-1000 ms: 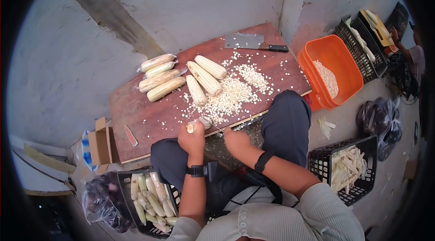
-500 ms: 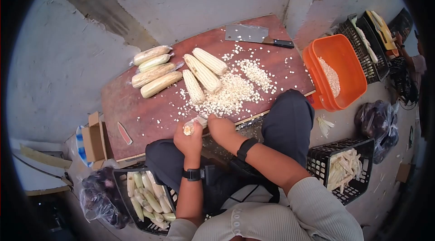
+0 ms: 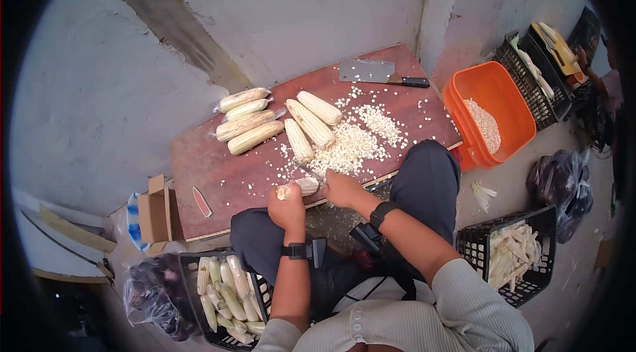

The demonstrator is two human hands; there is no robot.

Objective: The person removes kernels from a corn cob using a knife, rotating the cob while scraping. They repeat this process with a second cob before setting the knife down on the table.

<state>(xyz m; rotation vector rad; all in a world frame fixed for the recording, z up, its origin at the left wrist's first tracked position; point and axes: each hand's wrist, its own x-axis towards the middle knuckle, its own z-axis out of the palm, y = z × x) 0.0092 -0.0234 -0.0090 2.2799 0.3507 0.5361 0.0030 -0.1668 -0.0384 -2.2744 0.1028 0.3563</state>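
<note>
My left hand point(image 3: 286, 211) is closed around an ear of corn point(image 3: 305, 186), its cut end facing left, held over the near edge of the reddish board point(image 3: 218, 176). Closed on a small knife, my right hand point(image 3: 341, 189) is just right of that ear; the thin blade point(image 3: 309, 171) points up and left, and the handle is hidden in my fingers. Beyond both hands lies a pile of loose kernels point(image 3: 348, 148). Several peeled ears point(image 3: 310, 123) rest against the pile, and wrapped ears point(image 3: 248, 125) lie to their left.
A cleaver point(image 3: 368, 72) lies at the board's far edge, a small red-and-white blade point(image 3: 202, 202) at left. An orange bucket point(image 3: 457, 97) holds kernels. Black crates point(image 3: 190, 286) with corn and husks point(image 3: 513, 252) flank my legs. Another person point(image 3: 609, 80) is at far right.
The view has shifted, so the board sits lower and further right. My right hand has moved slightly away from the ear, showing more of it and of the blade.
</note>
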